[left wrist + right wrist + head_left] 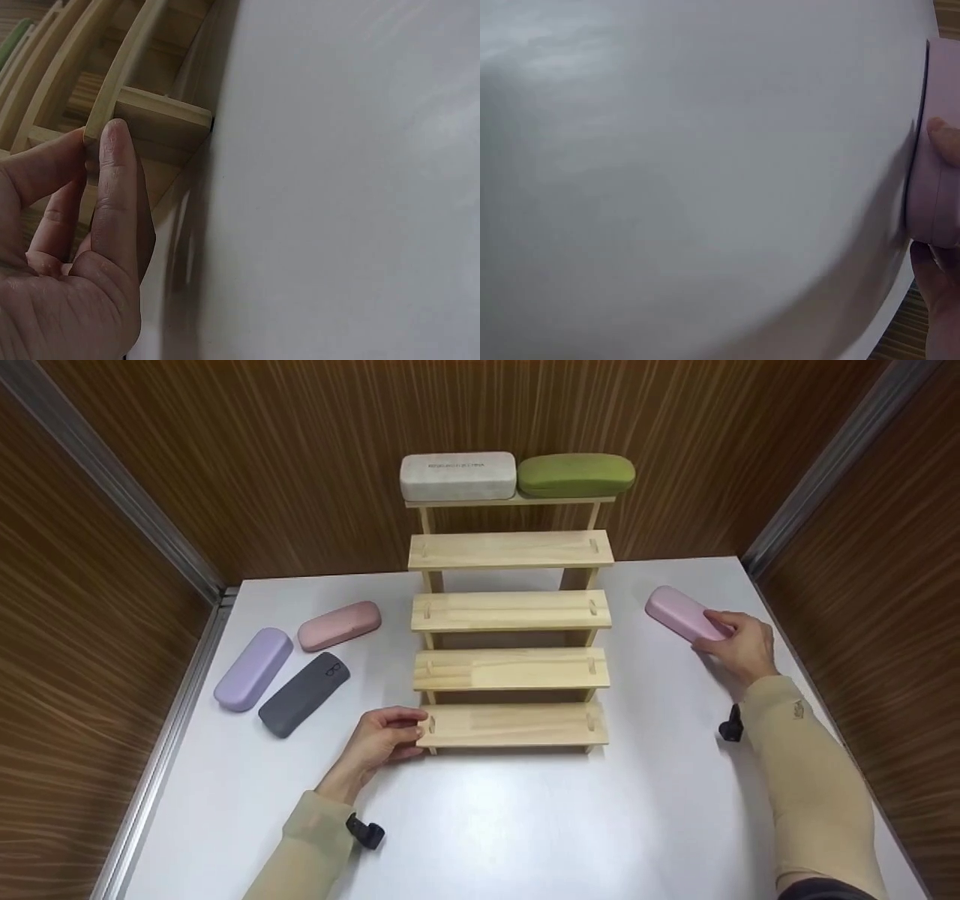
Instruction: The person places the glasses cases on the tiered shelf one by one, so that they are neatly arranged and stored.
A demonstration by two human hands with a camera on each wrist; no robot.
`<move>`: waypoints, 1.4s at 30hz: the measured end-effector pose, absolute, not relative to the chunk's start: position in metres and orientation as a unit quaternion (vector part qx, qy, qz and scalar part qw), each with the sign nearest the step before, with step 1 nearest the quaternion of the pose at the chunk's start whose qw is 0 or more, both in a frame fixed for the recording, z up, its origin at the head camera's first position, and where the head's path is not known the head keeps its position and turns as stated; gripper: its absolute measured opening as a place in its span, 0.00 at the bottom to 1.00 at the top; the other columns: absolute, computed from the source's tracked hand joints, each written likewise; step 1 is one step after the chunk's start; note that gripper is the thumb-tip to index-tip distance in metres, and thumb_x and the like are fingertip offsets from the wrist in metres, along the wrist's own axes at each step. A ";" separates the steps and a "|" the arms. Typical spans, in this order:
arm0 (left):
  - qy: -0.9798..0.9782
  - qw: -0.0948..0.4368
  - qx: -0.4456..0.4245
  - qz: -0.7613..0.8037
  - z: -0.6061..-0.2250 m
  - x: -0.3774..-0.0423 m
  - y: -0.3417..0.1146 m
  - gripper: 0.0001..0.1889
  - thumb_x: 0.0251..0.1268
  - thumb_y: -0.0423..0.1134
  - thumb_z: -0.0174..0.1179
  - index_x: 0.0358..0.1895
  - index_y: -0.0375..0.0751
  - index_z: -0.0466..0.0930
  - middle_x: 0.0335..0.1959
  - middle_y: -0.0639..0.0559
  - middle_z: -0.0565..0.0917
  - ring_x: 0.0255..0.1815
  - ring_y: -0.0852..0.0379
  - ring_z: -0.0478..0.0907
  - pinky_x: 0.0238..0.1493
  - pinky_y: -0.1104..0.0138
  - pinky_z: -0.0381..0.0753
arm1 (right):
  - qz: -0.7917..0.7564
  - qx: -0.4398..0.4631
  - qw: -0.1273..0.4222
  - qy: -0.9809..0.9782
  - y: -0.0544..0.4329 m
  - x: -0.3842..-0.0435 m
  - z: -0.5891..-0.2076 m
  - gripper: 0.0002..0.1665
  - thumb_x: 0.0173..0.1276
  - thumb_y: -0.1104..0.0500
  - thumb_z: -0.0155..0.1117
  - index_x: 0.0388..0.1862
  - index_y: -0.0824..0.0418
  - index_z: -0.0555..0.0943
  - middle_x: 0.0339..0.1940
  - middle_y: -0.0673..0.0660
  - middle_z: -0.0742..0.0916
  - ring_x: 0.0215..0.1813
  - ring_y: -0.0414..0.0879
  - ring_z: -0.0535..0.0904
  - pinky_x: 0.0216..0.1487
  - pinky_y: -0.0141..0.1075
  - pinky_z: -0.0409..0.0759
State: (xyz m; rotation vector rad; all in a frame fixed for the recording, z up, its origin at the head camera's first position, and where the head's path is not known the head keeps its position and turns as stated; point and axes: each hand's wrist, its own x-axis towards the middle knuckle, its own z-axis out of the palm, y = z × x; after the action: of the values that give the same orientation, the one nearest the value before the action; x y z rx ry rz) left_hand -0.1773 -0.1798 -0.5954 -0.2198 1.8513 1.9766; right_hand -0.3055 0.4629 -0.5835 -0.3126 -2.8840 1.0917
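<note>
From far, I saw right grip [741,646] holding pink case [677,611] at right side of table [487,825]; left grip [382,739] pinched end of lowest wooden shelf [517,725].

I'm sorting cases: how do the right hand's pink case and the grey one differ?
The pink case is in the right hand; neither hand touches the grey case. The pink case is right of the rack, the grey case left. The grey case bears a glasses drawing; the pink case shows none. Both are long.

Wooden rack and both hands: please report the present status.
Left hand holding bottom shelf at left end. Right hand gripping rightmost pink case. Top shelf occupied: white case, green case.
</note>
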 end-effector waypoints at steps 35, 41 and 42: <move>0.679 0.204 -0.076 0.701 -0.597 -0.177 -0.179 0.19 0.72 0.24 0.69 0.64 0.27 0.87 0.47 0.51 0.92 0.44 0.59 0.90 0.42 0.69 0.97 | 0.384 -0.115 -0.043 -0.915 0.450 -0.291 -0.565 0.44 0.77 0.45 0.78 0.86 0.55 0.74 0.88 0.71 0.72 0.88 0.73 0.66 0.90 0.71 0.65; 0.678 0.205 -0.080 0.701 -0.597 -0.177 -0.179 0.18 0.73 0.25 0.69 0.64 0.27 0.87 0.48 0.50 0.92 0.44 0.58 0.90 0.42 0.69 0.97 | 0.390 -0.116 -0.033 -0.913 0.450 -0.287 -0.556 0.43 0.76 0.45 0.79 0.84 0.54 0.76 0.88 0.69 0.73 0.89 0.72 0.66 0.91 0.70 0.64; 0.678 0.205 -0.081 0.702 -0.596 -0.177 -0.179 0.18 0.73 0.25 0.69 0.64 0.27 0.87 0.48 0.50 0.92 0.44 0.59 0.90 0.42 0.69 0.97 | 0.385 -0.109 -0.023 -0.916 0.449 -0.287 -0.555 0.42 0.76 0.46 0.80 0.83 0.54 0.77 0.87 0.69 0.75 0.88 0.72 0.68 0.91 0.69 0.65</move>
State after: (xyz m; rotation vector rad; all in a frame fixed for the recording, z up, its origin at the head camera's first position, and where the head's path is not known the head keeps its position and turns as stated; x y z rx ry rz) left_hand -0.1767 -0.1794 -0.5964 -0.2256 1.8889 1.9556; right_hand -0.2868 0.4489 -0.5555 -0.3487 -2.9205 1.2276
